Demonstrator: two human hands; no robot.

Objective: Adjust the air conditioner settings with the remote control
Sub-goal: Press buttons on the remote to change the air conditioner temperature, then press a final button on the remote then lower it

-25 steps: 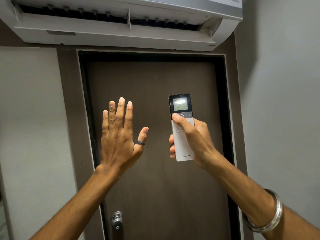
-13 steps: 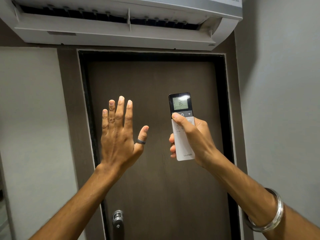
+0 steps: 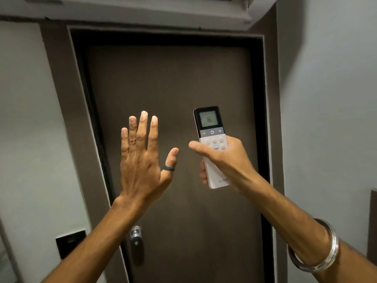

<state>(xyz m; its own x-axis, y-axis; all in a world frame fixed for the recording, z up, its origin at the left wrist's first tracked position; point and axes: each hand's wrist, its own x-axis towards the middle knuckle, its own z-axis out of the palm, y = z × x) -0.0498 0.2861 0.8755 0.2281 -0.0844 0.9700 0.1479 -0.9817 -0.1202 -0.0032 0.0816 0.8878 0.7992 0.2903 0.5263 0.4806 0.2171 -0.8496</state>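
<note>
The right hand [image 3: 226,162] holds the remote control [image 3: 213,146] upright in front of a dark brown door [image 3: 173,88], its grip closed around the lower half of the white body, with fingertips showing past the remote's left edge and the palm behind its right side. The thumb [image 3: 199,147] sticks out to the left, lifted off the buttons rather than pressing any of them. The remote's small screen [image 3: 208,119] faces the camera and shows digits that look like 16, with a minus, a power and a plus key in the dark strip beneath it and a cluster of pale round buttons and one blue-edged button lower down. The left hand [image 3: 142,158] is raised beside it, empty, palm toward the door, fingers straight and close together, thumb angled out toward the remote but apart from it; a dark ring [image 3: 169,168] sits on that thumb. A silver bangle [image 3: 324,254] circles the right forearm. The underside of the air conditioner [image 3: 142,11] runs along the top edge above the door frame. A round metal door knob [image 3: 135,234] shows just beside the left forearm, and a dark wall plate [image 3: 70,244] sits on the pale wall to the left.
</note>
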